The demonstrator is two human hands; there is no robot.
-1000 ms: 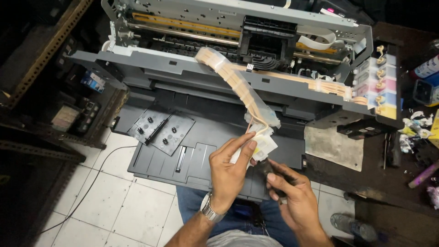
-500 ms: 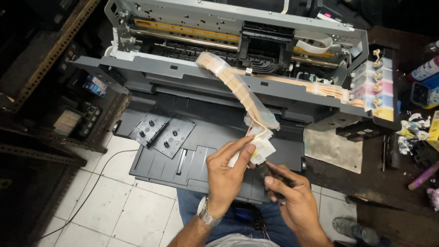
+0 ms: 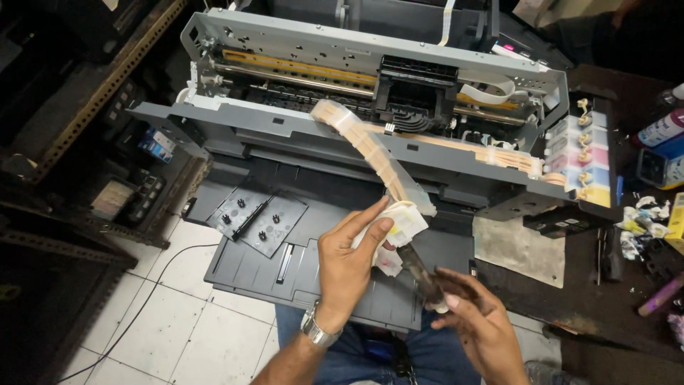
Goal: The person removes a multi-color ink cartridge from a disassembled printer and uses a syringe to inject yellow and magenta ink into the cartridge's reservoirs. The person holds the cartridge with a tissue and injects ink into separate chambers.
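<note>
An opened grey printer sits before me with its cover off and its black carriage showing. A pale ribbon of ink tubes arcs out of it down to a white cartridge block wrapped in stained tissue. My left hand, a watch on its wrist, grips that block. My right hand holds a dark syringe-like tool whose tip meets the underside of the block.
Ink tanks with coloured sections hang on the printer's right side. The grey paper tray juts out over my knees. Ink bottles and crumpled tissues lie on the dark table at right. A metal rack stands left; white tiled floor below.
The view has shifted slightly. Both hands stay on the cartridge block and the tool, with the tool now pushed closer to the block.
</note>
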